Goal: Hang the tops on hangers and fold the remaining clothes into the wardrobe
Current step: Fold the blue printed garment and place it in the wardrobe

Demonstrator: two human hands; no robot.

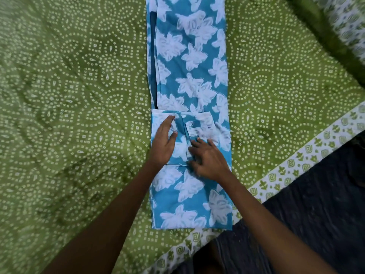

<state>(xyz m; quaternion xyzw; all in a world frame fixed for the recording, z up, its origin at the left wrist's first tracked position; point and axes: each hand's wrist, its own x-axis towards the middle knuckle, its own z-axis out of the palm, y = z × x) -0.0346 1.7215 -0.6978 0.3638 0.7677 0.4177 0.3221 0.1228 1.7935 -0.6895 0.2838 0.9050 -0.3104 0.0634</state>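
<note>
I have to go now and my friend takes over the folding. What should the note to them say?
Left hand: open, flat on the folded flap of the blue floral garment.
Right hand: open, pressing the same flap beside it.
The garment lies as a long narrow strip on the green patterned bedsheet, its near end at the bed's edge.
Done: sides folded into a strip, one flap folded over near the middle.
Left: finish folding it small and put it in the wardrobe. No hangers or wardrobe in view.

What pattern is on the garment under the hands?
Blue with large white leaf-like floral shapes on the garment, clearest in the head view.
</note>
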